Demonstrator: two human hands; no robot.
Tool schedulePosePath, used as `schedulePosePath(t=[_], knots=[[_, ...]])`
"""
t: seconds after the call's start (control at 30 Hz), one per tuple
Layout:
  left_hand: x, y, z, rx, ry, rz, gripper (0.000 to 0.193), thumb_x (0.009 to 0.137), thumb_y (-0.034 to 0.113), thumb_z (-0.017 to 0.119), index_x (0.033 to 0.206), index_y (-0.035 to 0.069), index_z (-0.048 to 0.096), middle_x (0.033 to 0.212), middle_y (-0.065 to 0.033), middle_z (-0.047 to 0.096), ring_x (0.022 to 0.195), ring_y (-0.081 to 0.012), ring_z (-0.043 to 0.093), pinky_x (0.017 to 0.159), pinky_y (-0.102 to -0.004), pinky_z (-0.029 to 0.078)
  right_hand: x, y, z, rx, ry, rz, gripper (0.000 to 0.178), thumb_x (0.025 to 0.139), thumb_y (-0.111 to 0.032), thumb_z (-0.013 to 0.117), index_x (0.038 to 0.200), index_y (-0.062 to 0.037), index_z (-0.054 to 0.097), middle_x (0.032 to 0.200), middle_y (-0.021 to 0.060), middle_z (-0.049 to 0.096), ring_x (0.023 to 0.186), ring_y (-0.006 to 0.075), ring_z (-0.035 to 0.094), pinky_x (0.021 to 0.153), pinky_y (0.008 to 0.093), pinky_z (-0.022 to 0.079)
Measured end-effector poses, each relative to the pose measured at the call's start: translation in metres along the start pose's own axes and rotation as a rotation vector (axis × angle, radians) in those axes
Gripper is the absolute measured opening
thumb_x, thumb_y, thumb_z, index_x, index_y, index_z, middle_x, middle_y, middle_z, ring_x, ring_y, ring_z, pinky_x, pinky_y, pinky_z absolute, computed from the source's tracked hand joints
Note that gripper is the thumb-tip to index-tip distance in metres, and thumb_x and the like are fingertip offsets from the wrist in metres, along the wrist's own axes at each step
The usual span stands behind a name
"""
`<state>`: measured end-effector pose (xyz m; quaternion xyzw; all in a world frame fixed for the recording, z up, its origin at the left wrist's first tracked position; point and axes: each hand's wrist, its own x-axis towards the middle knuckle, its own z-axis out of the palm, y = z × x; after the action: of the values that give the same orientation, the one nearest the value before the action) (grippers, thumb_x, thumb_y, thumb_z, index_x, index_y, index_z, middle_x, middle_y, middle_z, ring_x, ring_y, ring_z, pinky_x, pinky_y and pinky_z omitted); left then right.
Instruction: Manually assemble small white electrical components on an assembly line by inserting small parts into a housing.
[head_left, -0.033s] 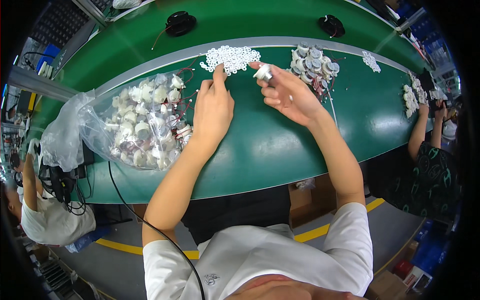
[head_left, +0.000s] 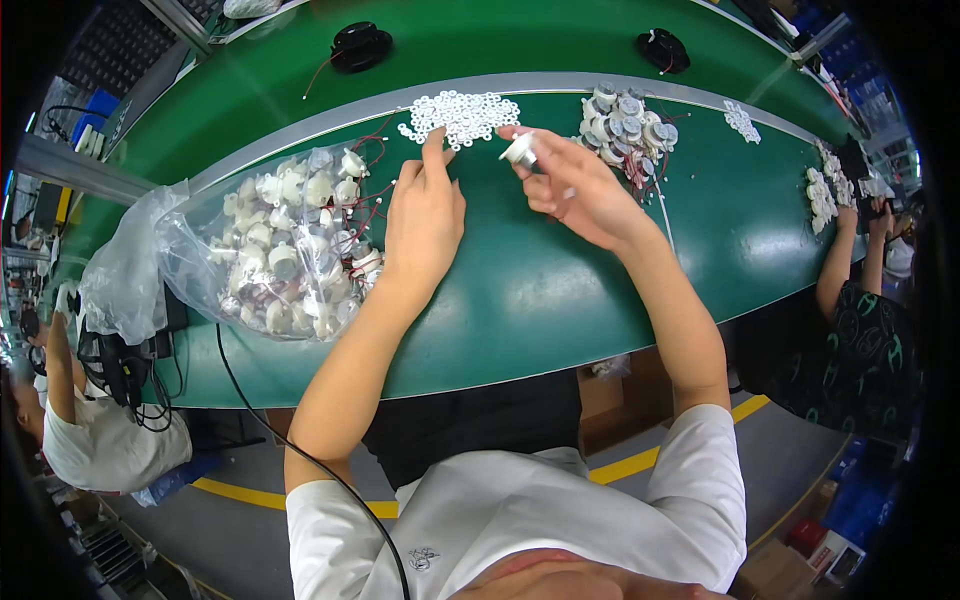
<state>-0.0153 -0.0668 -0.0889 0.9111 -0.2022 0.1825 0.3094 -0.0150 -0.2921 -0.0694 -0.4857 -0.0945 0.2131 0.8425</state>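
Observation:
My left hand (head_left: 425,215) reaches to the near edge of a pile of small white ring-shaped washers (head_left: 465,112). Its index finger is stretched out at the washers, and I see nothing held in it. Right of the pile, my right hand (head_left: 580,190) is closed on a small motor (head_left: 521,150) with a white cap and a silver body, held above the table between thumb and fingers. A small whitish bit shows against the palm; I cannot make out what it is. A clear plastic bag (head_left: 190,245) full of similar white and silver motors with red wires lies left of my left hand.
Beyond my right hand lies a heap of motors (head_left: 625,130) on the green table (head_left: 520,300). Farther right are a few washers (head_left: 741,122) and white parts (head_left: 822,200) near a co-worker's arms. Two black round parts (head_left: 360,47) lie at the back. A black cable (head_left: 300,450) crosses my left arm.
My right hand has shifted slightly left with the motor, which has turned a little. My left hand has moved slightly left at the washers.

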Motion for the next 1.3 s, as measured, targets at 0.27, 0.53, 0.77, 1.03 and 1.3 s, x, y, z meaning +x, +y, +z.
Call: schedulePosePath(t=[0.27, 0.53, 0.77, 1.03, 1.3], knots=[[0.003, 0.011, 0.006, -0.376, -0.028, -0.166, 0.065, 0.088, -0.005, 0.076, 0.146, 0.004, 0.046, 0.092, -0.0119, 0.078, 0.068, -0.0219, 0.067, 0.068, -0.0329, 0.054, -0.004, 0.009, 0.006, -1.109, 0.219, -0.261, 0.03, 0.099, -0.015, 0.072, 0.125, -0.0011, 0.064, 0.098, 0.0099, 0.06, 0.083, 0.0167, 0.064, 0.073, 0.0328, 0.053], [0.002, 0.008, 0.015, -0.32, -0.04, -0.039, 0.056, 0.088, -0.004, 0.073, 0.14, 0.007, 0.055, 0.098, -0.0154, 0.078, 0.088, -0.0317, 0.072, 0.078, -0.0414, 0.059, 0.001, 0.02, 0.013, -1.321, 0.296, -0.376, 0.024, 0.101, -0.014, 0.066, 0.123, -0.0031, 0.065, 0.101, 0.0171, 0.065, 0.091, 0.0318, 0.069, 0.08, 0.0414, 0.054], [-0.004, 0.008, 0.009, -0.334, -0.031, -0.001, 0.062, 0.086, -0.001, 0.076, 0.143, 0.009, 0.053, 0.105, -0.0098, 0.08, 0.089, -0.0274, 0.07, 0.075, -0.035, 0.054, 0.008, 0.029, 0.004, -1.14, 0.323, -0.331, 0.023, 0.103, -0.016, 0.063, 0.119, 0.0011, 0.062, 0.089, 0.0182, 0.072, 0.078, 0.0339, 0.072, 0.071, 0.0415, 0.055], [-0.003, 0.008, 0.008, -0.344, -0.067, 0.019, 0.07, 0.085, 0.0, 0.078, 0.147, 0.01, 0.049, 0.109, -0.0107, 0.078, 0.095, -0.0282, 0.071, 0.079, -0.0357, 0.054, 0.009, 0.023, 0.007, -1.157, 0.331, -0.28, 0.024, 0.102, -0.019, 0.067, 0.111, 0.0029, 0.064, 0.071, 0.0149, 0.068, 0.06, 0.0267, 0.065, 0.059, 0.0384, 0.048], [-0.006, 0.006, 0.005, -0.337, -0.11, 0.047, 0.07, 0.083, -0.001, 0.077, 0.146, 0.011, 0.05, 0.121, -0.0102, 0.064, 0.106, -0.0261, 0.064, 0.086, -0.0365, 0.054, 0.015, 0.026, 0.007, -1.195, 0.361, -0.275, 0.028, 0.099, -0.023, 0.073, 0.105, 0.0032, 0.067, 0.065, 0.0123, 0.065, 0.055, 0.022, 0.061, 0.055, 0.0363, 0.046]])
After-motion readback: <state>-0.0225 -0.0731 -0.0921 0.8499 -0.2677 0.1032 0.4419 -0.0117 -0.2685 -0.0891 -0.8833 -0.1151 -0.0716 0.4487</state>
